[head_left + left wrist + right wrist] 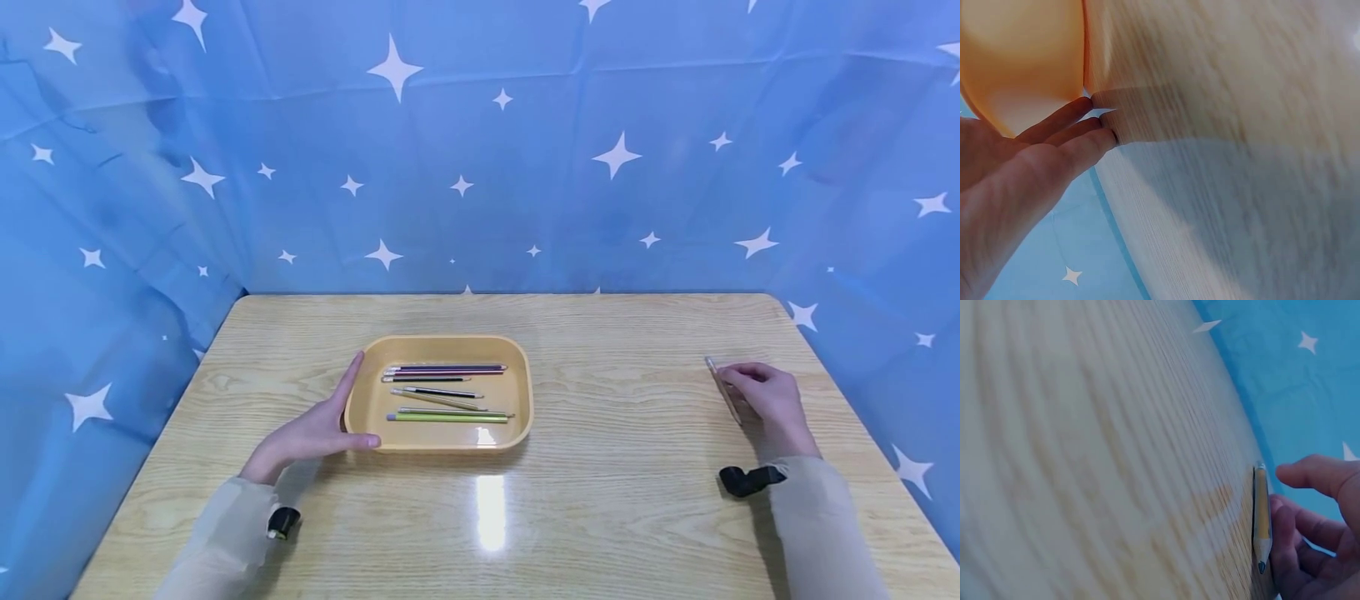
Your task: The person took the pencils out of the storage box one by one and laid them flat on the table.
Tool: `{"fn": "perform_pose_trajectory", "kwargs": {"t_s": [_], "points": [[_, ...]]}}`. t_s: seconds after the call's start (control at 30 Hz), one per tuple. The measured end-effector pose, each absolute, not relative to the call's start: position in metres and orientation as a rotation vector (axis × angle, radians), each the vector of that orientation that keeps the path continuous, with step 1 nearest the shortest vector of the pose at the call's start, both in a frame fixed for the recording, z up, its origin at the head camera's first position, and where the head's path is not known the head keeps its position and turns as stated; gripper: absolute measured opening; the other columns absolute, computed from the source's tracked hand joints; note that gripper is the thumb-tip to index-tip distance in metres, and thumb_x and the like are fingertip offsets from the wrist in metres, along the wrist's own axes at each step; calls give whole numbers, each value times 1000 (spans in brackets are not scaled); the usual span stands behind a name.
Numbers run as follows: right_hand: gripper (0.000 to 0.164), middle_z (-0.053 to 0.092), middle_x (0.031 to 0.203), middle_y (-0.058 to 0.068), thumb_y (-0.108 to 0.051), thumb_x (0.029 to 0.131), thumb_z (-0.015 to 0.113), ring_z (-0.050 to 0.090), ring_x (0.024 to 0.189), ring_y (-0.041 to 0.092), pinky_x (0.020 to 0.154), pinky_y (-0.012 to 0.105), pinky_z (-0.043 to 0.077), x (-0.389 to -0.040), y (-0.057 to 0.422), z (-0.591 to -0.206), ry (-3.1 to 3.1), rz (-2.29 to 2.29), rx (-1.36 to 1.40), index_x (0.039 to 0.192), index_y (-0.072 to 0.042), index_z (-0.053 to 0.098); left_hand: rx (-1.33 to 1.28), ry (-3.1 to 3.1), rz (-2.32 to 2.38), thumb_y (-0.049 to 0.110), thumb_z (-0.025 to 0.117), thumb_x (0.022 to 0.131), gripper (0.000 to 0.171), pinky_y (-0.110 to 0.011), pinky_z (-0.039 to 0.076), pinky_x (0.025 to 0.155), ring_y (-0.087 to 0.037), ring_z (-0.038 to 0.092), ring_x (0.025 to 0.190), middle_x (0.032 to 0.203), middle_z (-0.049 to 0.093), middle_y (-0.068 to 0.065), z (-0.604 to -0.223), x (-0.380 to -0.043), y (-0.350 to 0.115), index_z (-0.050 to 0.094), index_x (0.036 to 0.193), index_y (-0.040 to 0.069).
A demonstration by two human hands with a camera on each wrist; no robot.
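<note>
A yellow tray [517,354] stands on the table left of centre, holding several pencils [442,417] laid crosswise. My left hand [318,429] rests against its left end, fingers and thumb spread straight along the outer rim. In the left wrist view, the tray's wall [1054,37] rises beside the fingers [1069,119]. Far to the right, one tan pencil [724,392] lies on the tabletop. My right hand [772,404] is right beside it. The right wrist view shows the pencil [1262,515] with bent fingers close by and another finger [1310,472] apart from it.
The wood-grain table [615,500] has a far edge against a blue curtain [480,150] with white stars. Light glares off the table [491,512] below the tray. Black wrist straps [750,481] sit by both sleeves.
</note>
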State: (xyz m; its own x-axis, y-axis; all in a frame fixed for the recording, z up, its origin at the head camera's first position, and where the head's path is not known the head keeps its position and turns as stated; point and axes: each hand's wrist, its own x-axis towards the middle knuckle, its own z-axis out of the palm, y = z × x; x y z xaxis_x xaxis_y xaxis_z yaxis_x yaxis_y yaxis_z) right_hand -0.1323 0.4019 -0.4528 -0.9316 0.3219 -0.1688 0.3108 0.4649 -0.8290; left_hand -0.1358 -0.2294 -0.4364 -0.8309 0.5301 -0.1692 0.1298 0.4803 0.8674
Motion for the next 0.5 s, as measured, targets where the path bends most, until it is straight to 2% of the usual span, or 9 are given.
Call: {"fn": "perform_pose_trajectory", "kwargs": {"t_s": [0.27,0.5], "points": [[45,57,78,-22,-36,93,64,57,70,-1,63,16,44,-133,403,-454,-2725,1453,-575,114,4,62,532,2303,1306,30,80,81,123,-53,27,105,-40,25,137,158,-4,-22,-439,-136,-229,-19,152,18],[38,59,81,-22,-37,93,64,60,72,-2,67,13,43,-134,407,-453,-2717,1528,-526,110,-3,63,544,2319,1280,28,80,81,123,-53,30,104,-42,27,136,158,-3,-24,-437,-137,-230,-20,152,18]]}}
